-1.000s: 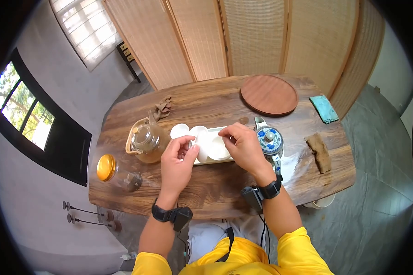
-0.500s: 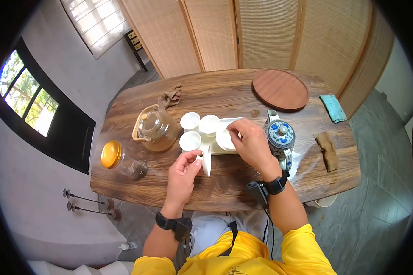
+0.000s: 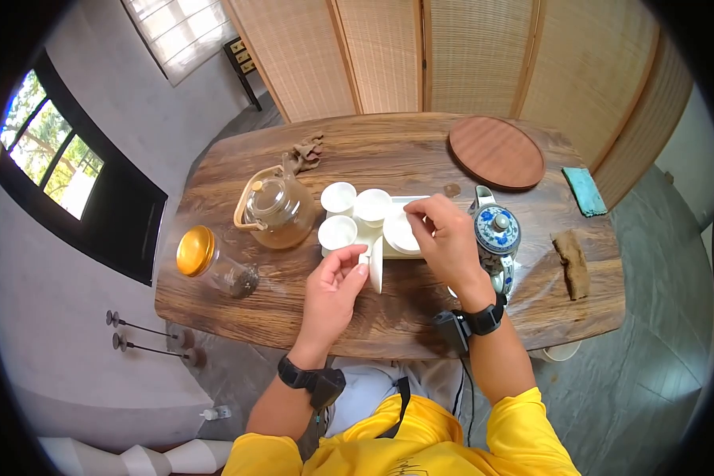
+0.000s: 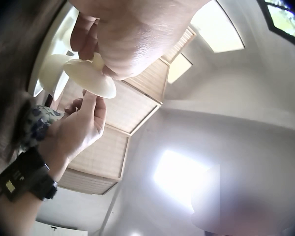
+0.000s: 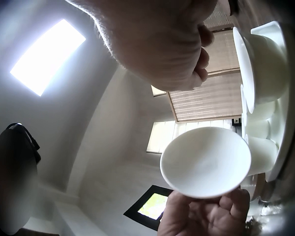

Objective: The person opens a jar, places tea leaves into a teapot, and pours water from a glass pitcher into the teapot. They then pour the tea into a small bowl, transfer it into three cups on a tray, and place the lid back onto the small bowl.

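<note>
My left hand (image 3: 343, 278) pinches a white saucer (image 3: 376, 264) by its edge and holds it upright just in front of the white tray (image 3: 411, 199). The same saucer (image 5: 205, 162) fills the right wrist view, and in the left wrist view the saucer (image 4: 89, 78) sits between my fingertips. My right hand (image 3: 446, 236) lies over a white bowl (image 3: 399, 232) on the tray, thumb and fingers curled at its rim. Three small white cups (image 3: 339, 197) (image 3: 372, 205) (image 3: 337, 232) stand at the tray's left end.
A glass teapot (image 3: 276, 211) of amber tea stands left of the cups, a gold-lidded jar (image 3: 208, 259) nearer the left edge. A blue-and-white teapot (image 3: 496, 236) is right of my right hand. A round wooden tray (image 3: 496, 152), a teal cloth (image 3: 585, 191) and brown cloths (image 3: 571, 262) lie beyond.
My left hand lifted the saucer off the tray, turned it on edge and drew it toward the table's near side. The right hand stayed over the bowl.
</note>
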Demonstrator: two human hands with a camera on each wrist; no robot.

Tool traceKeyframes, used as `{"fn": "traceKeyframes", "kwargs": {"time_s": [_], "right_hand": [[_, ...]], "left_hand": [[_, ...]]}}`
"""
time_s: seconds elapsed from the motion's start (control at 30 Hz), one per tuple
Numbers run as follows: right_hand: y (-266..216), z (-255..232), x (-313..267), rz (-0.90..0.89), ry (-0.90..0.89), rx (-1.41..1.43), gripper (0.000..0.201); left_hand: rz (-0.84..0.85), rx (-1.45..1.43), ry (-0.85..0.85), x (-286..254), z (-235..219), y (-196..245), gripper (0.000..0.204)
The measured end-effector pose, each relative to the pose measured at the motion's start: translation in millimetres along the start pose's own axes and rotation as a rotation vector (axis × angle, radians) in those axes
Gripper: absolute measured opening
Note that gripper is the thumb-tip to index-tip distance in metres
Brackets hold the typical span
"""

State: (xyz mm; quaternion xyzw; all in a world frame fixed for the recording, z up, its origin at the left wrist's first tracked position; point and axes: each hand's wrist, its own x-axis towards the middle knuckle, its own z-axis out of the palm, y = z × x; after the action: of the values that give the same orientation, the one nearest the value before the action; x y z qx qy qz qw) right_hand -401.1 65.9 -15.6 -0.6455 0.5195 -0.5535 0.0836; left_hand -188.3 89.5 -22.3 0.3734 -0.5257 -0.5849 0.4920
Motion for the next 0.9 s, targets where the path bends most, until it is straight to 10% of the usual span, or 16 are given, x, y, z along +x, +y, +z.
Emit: {"fn": "traceKeyframes", "kwargs": {"time_s": [0.27,0.9], "right_hand": [[-9.1,-35.1,11.6,-0.075,0.373,0.026,0.015],[8.4,-100.3,8.7,0.299,0.501,0.039,0.009]], "left_hand": [[0.736,0.739,-0.044,65.4,36.4,11.2,0.030],[0.851,0.930,-0.180,79.5,85.3,6.1,0.032]]}}
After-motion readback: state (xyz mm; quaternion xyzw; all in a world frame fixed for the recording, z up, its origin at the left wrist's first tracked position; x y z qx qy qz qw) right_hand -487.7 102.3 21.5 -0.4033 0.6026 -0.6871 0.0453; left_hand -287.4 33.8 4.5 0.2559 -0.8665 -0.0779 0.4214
